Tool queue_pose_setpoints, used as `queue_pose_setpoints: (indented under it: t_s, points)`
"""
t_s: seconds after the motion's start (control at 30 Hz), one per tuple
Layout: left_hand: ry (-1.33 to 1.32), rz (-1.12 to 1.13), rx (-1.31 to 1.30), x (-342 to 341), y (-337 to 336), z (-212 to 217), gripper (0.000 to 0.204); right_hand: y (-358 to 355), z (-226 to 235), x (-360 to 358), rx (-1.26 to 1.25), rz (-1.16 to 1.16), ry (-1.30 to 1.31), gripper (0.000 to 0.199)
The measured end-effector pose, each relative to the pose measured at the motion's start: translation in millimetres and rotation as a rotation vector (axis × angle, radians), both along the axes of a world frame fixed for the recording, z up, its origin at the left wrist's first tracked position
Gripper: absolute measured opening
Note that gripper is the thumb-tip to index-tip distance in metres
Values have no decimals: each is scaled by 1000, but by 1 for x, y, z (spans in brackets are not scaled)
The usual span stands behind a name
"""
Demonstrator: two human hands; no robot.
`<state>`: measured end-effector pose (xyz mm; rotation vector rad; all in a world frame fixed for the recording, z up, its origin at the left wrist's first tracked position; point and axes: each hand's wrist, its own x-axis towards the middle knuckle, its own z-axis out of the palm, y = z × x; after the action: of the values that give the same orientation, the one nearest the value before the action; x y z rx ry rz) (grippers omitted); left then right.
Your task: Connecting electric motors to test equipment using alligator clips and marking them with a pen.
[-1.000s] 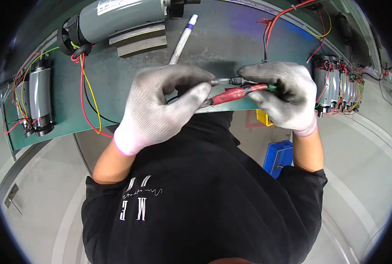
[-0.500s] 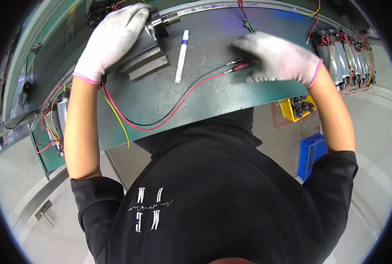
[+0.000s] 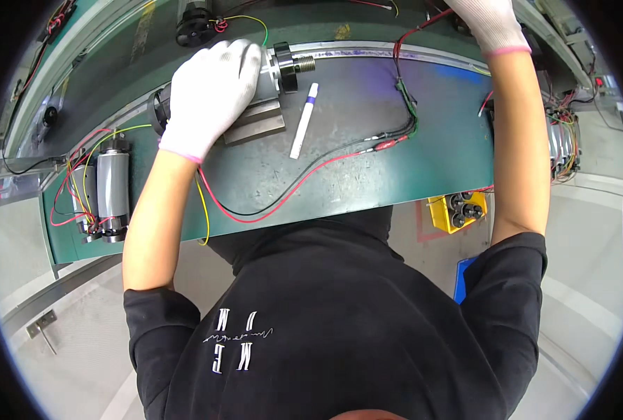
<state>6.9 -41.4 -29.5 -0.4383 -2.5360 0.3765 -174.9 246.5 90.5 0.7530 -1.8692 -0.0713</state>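
Since the earlier frame, our right hand [image 3: 490, 21] has moved from beside the clips to the far right; its fingers are cut off by the frame, so we cannot tell whether they hold anything. In the head view, our left hand [image 3: 213, 98] lies with fingers together, curved over the grey motor [image 3: 263, 89] at far left, probably to steady its round body; whether it grips or only rests, we cannot tell. Metal blocks [image 3: 259, 124] sit beneath the motor, likely against rolling. Red clip [image 3: 387, 145] and black clip [image 3: 388, 134] lie right of centre on the bench [image 3: 437, 154], apparently keeping the motor's red lead [image 3: 304, 180] and black lead [image 3: 276, 196] connected. We see a white marker [image 3: 304, 120] near the blocks, within easy reach.
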Motion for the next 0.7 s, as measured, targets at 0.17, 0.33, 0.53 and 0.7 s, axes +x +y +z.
queue_pose_setpoints:
  t_s: [0.17,0.33,0.53,0.7]
  points:
    - [-76,258,134,10,12,0,38,-12,-32,65,225,434,-747,38]
    - [-100,371,325,5,21,7,46,-32,-99,101,326,598,-1012,28]
    - [-125,429,352,4,25,9,48,-40,-113,122,272,502,-1079,28]
    - [-185,383,400,3,23,7,47,-42,-119,138,245,416,-1043,30]
